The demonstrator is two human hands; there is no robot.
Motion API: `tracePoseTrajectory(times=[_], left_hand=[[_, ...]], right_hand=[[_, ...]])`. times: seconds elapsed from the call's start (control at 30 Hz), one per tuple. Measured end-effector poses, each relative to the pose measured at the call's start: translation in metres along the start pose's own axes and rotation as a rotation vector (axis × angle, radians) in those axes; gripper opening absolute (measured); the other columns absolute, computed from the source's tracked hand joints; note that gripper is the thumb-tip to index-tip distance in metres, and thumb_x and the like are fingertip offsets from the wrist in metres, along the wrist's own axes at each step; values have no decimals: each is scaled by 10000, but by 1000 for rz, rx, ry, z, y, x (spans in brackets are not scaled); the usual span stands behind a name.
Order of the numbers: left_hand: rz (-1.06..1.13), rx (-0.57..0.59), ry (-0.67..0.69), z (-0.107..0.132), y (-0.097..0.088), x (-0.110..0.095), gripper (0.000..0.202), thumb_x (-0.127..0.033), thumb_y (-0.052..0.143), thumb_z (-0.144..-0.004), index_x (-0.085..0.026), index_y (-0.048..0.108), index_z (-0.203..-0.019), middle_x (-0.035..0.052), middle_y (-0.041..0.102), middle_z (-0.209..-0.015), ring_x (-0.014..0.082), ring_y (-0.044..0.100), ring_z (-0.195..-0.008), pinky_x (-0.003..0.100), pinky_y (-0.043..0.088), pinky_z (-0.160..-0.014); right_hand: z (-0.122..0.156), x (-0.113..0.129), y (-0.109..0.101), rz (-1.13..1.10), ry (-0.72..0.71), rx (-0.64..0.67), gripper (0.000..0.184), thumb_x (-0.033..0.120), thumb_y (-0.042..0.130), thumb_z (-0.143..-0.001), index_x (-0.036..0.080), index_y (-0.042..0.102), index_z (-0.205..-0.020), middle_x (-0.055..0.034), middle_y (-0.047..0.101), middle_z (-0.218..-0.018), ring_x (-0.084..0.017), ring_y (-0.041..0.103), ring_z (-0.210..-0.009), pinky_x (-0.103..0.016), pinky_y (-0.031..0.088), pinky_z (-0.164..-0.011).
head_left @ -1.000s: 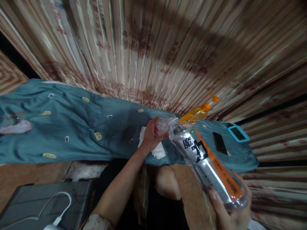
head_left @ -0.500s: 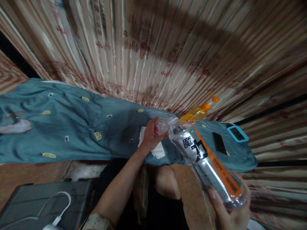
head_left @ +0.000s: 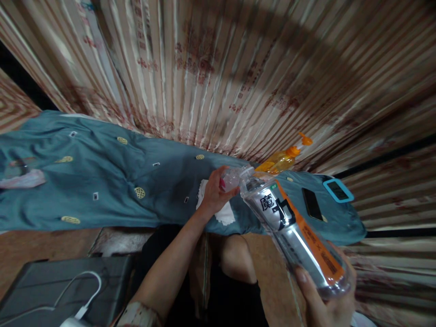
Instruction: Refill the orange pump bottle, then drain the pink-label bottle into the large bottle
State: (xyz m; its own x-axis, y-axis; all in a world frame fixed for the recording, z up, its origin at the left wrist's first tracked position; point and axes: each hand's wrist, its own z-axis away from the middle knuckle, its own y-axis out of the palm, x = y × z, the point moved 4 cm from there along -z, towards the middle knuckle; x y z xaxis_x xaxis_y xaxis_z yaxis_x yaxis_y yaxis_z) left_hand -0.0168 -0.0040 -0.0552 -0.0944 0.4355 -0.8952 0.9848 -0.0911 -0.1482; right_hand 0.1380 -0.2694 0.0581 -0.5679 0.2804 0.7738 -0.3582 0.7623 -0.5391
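Observation:
My right hand is wrapped round the base of a large plastic bottle with a silver and orange label. The bottle is tilted, its neck pointing up and left. At that neck, a small clear bottle with a touch of pink meets or nearly meets the opening. My left hand grips this small bottle. Whether liquid passes between the two cannot be made out. Beneath my left hand lies a white cloth with a scalloped edge.
A yellow pump bottle stands behind the large bottle. Right of it are a dark phone and a blue-framed digital timer on the teal cloth. Pleated curtains hang behind. A grey box with a white cable sits lower left.
Both hands and both bottles hold nearly the same position. Only a very slight shift of the whole view shows.

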Motion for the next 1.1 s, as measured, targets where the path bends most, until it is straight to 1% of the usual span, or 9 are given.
tracePoseTrajectory(times=[0.1,0.23,0.37,0.47,0.57,0.7,0.8,0.93,1.1], left_hand=[[7,1,-1,0,0,0,807,-521,933,-799,-195,574,-1443,156,733,-1349,342,729,-1254,505,600,-1094],[-3,-10,-1,1,0,1,809,-525,945,-786,-222,578,-1441,138,740,-1337,339,735,-1240,502,606,-1083],[-9,-18,2,1,0,1,819,-526,946,-785,-218,576,-1447,143,738,-1348,335,737,-1231,491,611,-1069],[-24,-19,-4,1,0,1,798,-523,940,-793,-229,582,-1443,137,737,-1350,330,735,-1228,486,612,-1065],[-21,-15,5,0,0,1,787,-532,932,-798,-229,584,-1436,130,743,-1327,326,742,-1196,487,616,-1050],[-1,-14,-7,0,0,2,807,-556,927,-791,-219,587,-1440,141,736,-1343,335,736,-1210,492,615,-1053],[0,-6,-24,0,0,2,804,-542,924,-793,-205,589,-1441,151,729,-1360,339,732,-1223,494,613,-1061],[4,-12,-10,-1,0,0,792,-555,913,-804,-207,584,-1436,149,733,-1348,336,728,-1231,497,607,-1065],[-19,-12,-6,-1,0,0,805,-645,881,-815,-224,593,-1438,114,746,-1250,296,741,-1092,457,623,-979]], right_hand=[[0,0,0,-18,3,1,1220,795,822,-754,35,419,-1618,-305,494,-1601,-504,460,-1532,-712,305,-1298],[0,-1,1,-4,3,2,1198,802,814,-755,55,434,-1611,-288,504,-1603,-493,462,-1538,-699,305,-1305],[0,-2,0,-7,11,1,1223,813,816,-741,35,437,-1605,-306,508,-1594,-504,471,-1526,-707,313,-1294],[0,-2,0,-13,6,8,1190,805,813,-755,69,437,-1612,-284,499,-1608,-487,460,-1539,-701,301,-1301],[1,-2,1,-11,8,8,1154,796,815,-760,100,446,-1604,-257,513,-1592,-461,482,-1517,-688,300,-1303],[1,3,3,-24,33,-9,1165,812,817,-736,83,470,-1577,-254,529,-1565,-452,505,-1480,-673,296,-1304],[2,6,3,-35,52,-16,1176,806,825,-723,73,468,-1570,-261,528,-1563,-457,501,-1476,-679,295,-1301],[2,3,3,-53,56,-9,1155,782,833,-723,81,464,-1564,-262,526,-1566,-462,500,-1488,-676,321,-1293],[1,-1,4,-79,60,7,1130,736,844,-736,68,457,-1561,-274,518,-1563,-470,483,-1509,-663,319,-1296]])
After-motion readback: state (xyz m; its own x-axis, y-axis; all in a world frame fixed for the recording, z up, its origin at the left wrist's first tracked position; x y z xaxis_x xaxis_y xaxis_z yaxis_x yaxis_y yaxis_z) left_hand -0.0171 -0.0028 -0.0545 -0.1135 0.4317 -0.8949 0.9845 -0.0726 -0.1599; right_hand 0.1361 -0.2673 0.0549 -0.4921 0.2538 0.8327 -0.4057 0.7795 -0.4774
